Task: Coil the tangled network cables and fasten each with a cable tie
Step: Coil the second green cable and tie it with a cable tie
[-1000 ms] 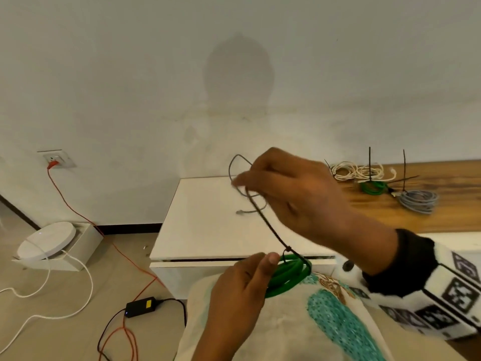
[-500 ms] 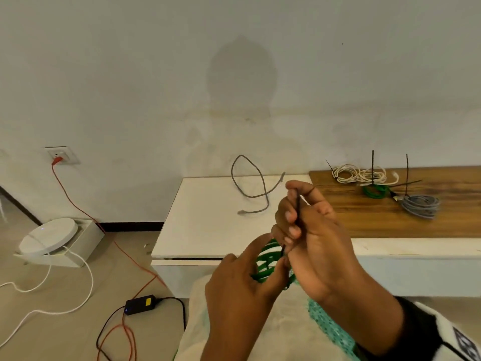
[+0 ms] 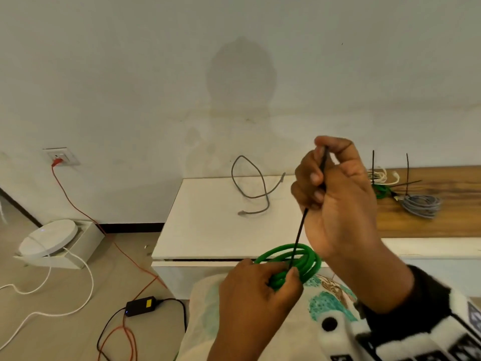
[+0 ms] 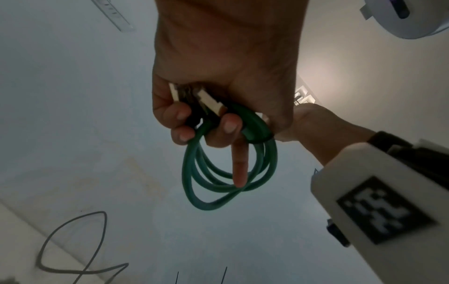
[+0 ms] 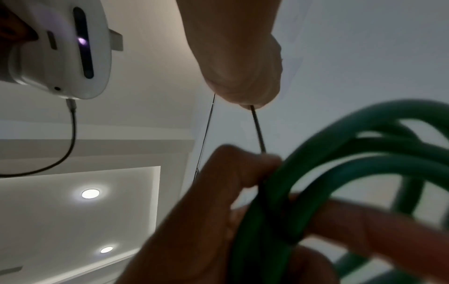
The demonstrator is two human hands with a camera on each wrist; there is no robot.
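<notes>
My left hand (image 3: 270, 282) grips a coiled green network cable (image 3: 299, 259) in front of the white table; in the left wrist view its fingers curl round the green coil (image 4: 218, 184) and its white plugs (image 4: 209, 101). A black cable tie (image 3: 299, 233) circles the coil and runs straight up into my right hand (image 3: 328, 183), which grips its tail in a fist. In the right wrist view the tie (image 5: 257, 130) stretches taut between my right hand (image 5: 243, 92) and the green coil (image 5: 340, 173). A loose grey cable (image 3: 250, 188) lies uncoiled on the white table (image 3: 208, 230).
On the wooden top (image 3: 458, 220) at right lie tied coils: a cream one (image 3: 382, 177), a green one (image 3: 381, 191) and a grey one (image 3: 421, 205), ties sticking up. On the floor left are a white round device (image 3: 49, 237), a black adapter (image 3: 140, 306) and red and white wires.
My right hand slid down the tie to the coil, gripped it in a fist, and has now pulled up and to the right, drawing the tie taut. My left hand kept hold of the green coil.
</notes>
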